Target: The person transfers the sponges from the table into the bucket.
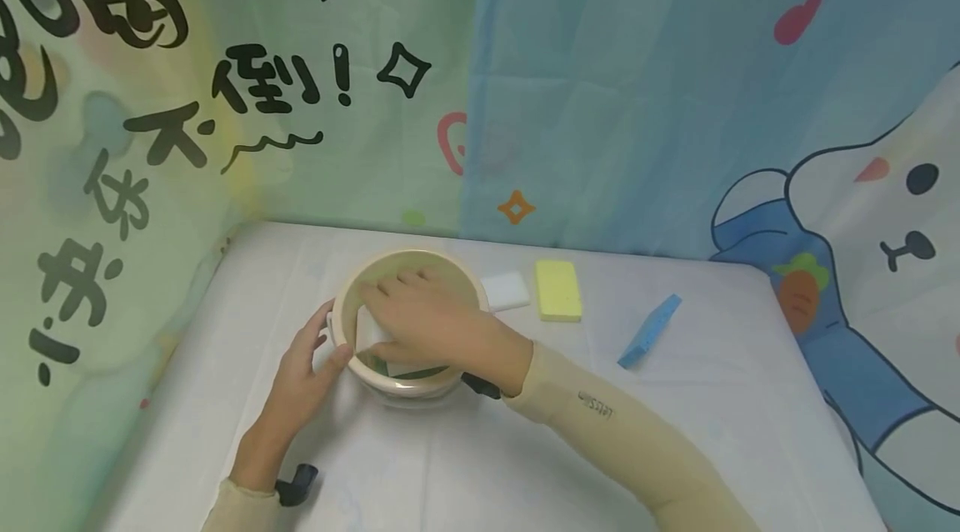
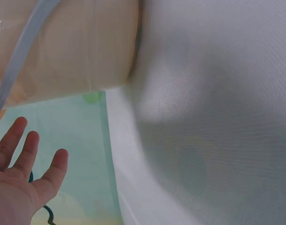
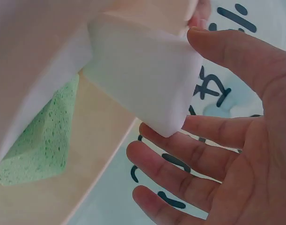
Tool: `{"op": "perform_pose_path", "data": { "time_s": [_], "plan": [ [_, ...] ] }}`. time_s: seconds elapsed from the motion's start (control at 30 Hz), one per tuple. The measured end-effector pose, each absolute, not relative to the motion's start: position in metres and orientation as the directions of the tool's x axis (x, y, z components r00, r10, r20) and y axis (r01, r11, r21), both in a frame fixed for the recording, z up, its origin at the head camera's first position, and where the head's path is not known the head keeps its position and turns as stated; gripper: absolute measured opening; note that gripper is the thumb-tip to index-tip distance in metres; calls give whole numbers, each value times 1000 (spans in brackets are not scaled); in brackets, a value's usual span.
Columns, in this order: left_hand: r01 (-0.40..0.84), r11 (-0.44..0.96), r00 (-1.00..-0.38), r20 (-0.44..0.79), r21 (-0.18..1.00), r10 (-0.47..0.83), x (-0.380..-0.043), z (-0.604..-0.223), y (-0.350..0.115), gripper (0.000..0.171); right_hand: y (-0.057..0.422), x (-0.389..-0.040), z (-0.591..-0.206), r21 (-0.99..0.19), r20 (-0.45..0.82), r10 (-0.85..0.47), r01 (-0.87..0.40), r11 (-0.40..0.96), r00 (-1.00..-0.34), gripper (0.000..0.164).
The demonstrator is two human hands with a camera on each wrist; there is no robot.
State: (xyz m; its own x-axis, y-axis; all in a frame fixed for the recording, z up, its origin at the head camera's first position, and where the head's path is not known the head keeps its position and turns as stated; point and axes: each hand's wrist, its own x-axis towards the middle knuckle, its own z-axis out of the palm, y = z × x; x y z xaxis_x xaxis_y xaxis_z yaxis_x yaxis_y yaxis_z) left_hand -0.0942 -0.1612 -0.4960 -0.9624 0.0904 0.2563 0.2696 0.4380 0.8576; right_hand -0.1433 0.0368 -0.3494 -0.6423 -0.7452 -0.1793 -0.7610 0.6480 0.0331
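Note:
A cream bucket (image 1: 416,399) with a glossy rim stands on the table. My left hand (image 1: 307,378) rests at the bucket's left side, thumb at the rim; in the left wrist view its fingers spread loosely near the grey handle (image 2: 22,49). Reaching into the bucket's mouth, my right hand (image 1: 423,311) holds a white sponge (image 3: 143,77) between thumb and fingers. That sponge's corner stands above the rim in the right wrist view. Inside the bucket lies a pale green, porous sponge (image 3: 47,140). The right fingertips are partly hidden behind the white sponge.
Right of the bucket lie another white sponge (image 1: 507,290), a yellow sponge (image 1: 558,290) and a blue strip-like piece (image 1: 649,332). A white cloth covers the table (image 1: 480,474). Printed curtains (image 1: 600,98) hang behind and to the left.

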Motion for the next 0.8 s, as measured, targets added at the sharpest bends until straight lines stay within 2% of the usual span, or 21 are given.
{"op": "perform_pose_path", "data": {
  "time_s": [0.27, 0.47, 0.7, 0.8],
  "plan": [
    [267, 444, -963, 253, 855, 92, -94, -495, -161, 62, 34, -153, -350, -52, -164, -724, -727, 684, -670, 81],
    [264, 443, -964, 254, 857, 85, -94, -494, -161, 63, 37, -155, -350, -53, -131, -752, -753, 656, -646, 67],
    [270, 448, -962, 259, 852, 86, -93, -494, -161, 62, 38, -154, -351, -84, -161, -742, -740, 667, -651, 53],
    [274, 447, -961, 263, 851, 86, -93, -494, -161, 62, 39, -153, -352, -111, -159, -759, -752, 649, -631, 46]
  ]
}}
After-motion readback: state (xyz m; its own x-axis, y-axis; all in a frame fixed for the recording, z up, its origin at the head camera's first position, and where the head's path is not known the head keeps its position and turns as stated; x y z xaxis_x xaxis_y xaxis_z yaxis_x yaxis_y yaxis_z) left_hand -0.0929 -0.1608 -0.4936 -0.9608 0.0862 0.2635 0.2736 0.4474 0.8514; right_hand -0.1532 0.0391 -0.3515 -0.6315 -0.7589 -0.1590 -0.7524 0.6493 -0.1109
